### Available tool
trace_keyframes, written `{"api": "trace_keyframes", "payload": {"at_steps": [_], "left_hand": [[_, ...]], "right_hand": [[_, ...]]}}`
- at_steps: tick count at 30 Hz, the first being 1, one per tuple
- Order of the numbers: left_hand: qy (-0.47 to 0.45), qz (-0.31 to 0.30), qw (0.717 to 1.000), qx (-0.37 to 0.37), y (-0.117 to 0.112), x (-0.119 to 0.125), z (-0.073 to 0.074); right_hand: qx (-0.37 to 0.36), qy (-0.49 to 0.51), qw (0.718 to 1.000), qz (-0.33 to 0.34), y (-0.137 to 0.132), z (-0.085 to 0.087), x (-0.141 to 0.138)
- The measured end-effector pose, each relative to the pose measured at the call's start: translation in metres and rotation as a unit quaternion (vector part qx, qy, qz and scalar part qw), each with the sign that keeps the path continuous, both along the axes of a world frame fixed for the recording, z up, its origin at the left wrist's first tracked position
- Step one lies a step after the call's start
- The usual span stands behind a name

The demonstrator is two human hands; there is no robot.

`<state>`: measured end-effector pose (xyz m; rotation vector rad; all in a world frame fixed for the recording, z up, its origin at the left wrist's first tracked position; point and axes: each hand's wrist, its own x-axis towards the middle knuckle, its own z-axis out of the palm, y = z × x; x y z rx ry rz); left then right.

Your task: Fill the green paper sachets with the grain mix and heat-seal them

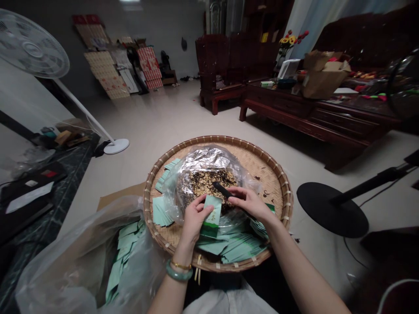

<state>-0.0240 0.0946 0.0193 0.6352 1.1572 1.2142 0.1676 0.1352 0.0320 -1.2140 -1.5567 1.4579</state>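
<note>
Pinched between the thumb and fingers of my left hand is a green paper packet, held upright. My right hand grips a black scoop whose end is over the mix; I cannot make out whether it carries any. Beneath both hands a clear plastic bag lies open, filled with a dry mix of pale and dark bits. The bag rests in a round woven bamboo tray. More green packets are fanned along the tray's near side, and others lie at its left.
Left of the tray, a large clear bag holds many green packets. A white standing fan is at the left, and a black round stand base at the right. Beyond stand a dark wooden table and chair.
</note>
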Motion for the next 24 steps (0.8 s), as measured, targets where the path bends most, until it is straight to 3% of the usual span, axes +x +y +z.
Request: {"api": "trace_keyframes", "payload": {"at_steps": [4,9,12,18,24], "left_hand": [[-0.023,0.022,0.999,-0.006,0.0,-0.002,0.003],[-0.028,0.024,0.999,0.001,0.0,0.001,0.008],[-0.013,0.036,0.999,0.008,0.0,0.003,0.005],[0.016,0.034,0.999,0.035,-0.003,0.007,-0.001],[0.005,0.037,0.999,0.033,-0.008,0.007,0.005]], "right_hand": [[0.08,-0.114,0.989,-0.059,0.006,-0.005,0.006],[0.201,-0.302,0.926,-0.1,0.01,-0.022,0.004],[0.246,-0.325,0.906,-0.114,0.004,-0.022,-0.003],[0.266,-0.173,0.947,-0.056,-0.017,-0.004,-0.034],[0.156,-0.052,0.985,-0.051,-0.023,-0.007,-0.047]]}}
